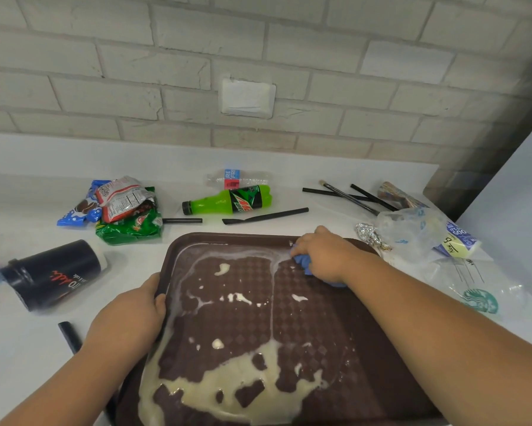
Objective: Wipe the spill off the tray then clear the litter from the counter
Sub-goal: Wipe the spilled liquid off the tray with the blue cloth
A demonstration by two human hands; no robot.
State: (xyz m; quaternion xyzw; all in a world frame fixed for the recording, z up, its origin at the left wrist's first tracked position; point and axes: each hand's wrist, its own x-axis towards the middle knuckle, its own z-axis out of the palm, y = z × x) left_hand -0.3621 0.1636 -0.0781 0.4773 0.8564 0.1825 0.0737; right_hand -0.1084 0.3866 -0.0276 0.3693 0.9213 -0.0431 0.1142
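Note:
A brown plastic tray (221,238) lies on the white counter in front of me. A milky white spill (224,385) covers its near left part, with streaks along the far and left edges. My right hand (323,256) grips a bunched blue cloth (303,262) and presses it on the tray's far right corner. My left hand (132,312) holds the tray's left rim, thumb curled over the edge.
Litter lies on the counter: snack wrappers (120,210) at far left, a green soda bottle (228,201), a clear bottle (238,178), several black straws (264,215), a black cup (52,273) on its side, foil (370,236) and plastic cups (473,290) at right. A brick wall stands behind.

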